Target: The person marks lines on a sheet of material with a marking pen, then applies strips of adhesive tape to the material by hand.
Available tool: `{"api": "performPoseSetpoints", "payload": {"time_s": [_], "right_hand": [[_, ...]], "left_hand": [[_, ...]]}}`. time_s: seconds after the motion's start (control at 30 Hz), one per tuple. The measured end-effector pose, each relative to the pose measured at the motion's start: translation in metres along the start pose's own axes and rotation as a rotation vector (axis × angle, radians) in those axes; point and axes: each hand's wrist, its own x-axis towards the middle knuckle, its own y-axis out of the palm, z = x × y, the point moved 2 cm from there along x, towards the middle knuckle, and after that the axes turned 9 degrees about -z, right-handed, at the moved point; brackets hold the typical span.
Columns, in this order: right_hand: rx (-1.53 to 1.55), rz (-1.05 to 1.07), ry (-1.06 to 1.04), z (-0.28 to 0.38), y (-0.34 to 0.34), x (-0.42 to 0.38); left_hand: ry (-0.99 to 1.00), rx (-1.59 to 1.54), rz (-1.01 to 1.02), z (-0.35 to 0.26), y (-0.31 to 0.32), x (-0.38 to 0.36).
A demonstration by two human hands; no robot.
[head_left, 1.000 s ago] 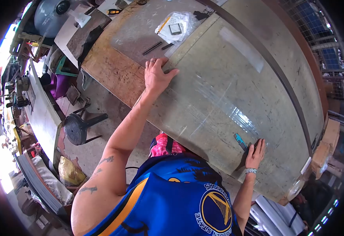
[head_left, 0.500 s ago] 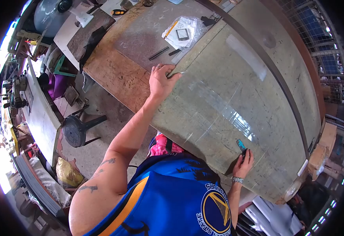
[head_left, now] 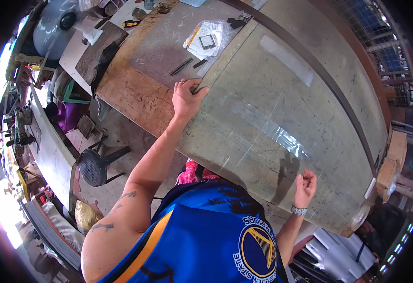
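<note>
My left hand (head_left: 186, 98) rests at the seam between the brown board and the greenish work surface. Its thumb stretches to the right, apart from the bent fingers, near the far end of a clear plastic strip (head_left: 284, 136). This strip lies flat and catches the light; its exact edges are hard to see. Above the near right part of the surface, my right hand (head_left: 306, 185) is raised with curled fingers, its shadow falling to the left. Whatever those fingers hold, if anything, is hidden; the teal utility knife no longer shows.
A plastic packet (head_left: 209, 41) and dark strips (head_left: 182, 66) lie beyond my left hand. A long dark bar (head_left: 324, 75) curves across the worktable (head_left: 343, 141). On the floor to the left stands a dark stool (head_left: 93, 166); silver rolls (head_left: 341, 250) lie at lower right.
My right hand has lifted off the surface and moved slightly right, and the teal utility knife it held has gone from sight. My left hand stays at the seam. The view has shifted slightly.
</note>
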Motion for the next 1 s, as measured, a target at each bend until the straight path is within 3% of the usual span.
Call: {"api": "performPoseSetpoints", "payload": {"time_s": [0.07,0.3,0.4,0.53,0.6,0.77,1.0], "right_hand": [[0.035,-0.067,-0.03,0.018,0.015,-0.012],[-0.087,-0.12,0.105,-0.021,0.03,-0.037],[-0.179,-0.08,0.355,-0.02,0.031,-0.047],[0.062,-0.133,0.159,0.039,0.101,-0.049],[0.006,-0.091,-0.099,0.044,0.134,-0.032],[-0.049,-0.162,-0.31,0.054,0.19,0.006],[-0.094,-0.117,-0.318,0.053,0.198,0.014]], "left_hand": [[-0.007,-0.023,0.006,0.002,0.002,0.001],[-0.084,-0.139,0.094,0.011,0.005,0.004],[0.001,-0.103,0.07,0.009,0.006,0.005],[-0.026,-0.059,0.091,0.007,0.003,0.004],[0.002,-0.023,0.098,0.002,0.001,0.004],[-0.016,-0.017,0.099,0.001,0.001,0.005],[-0.035,-0.025,0.095,0.005,0.003,0.004]]}}
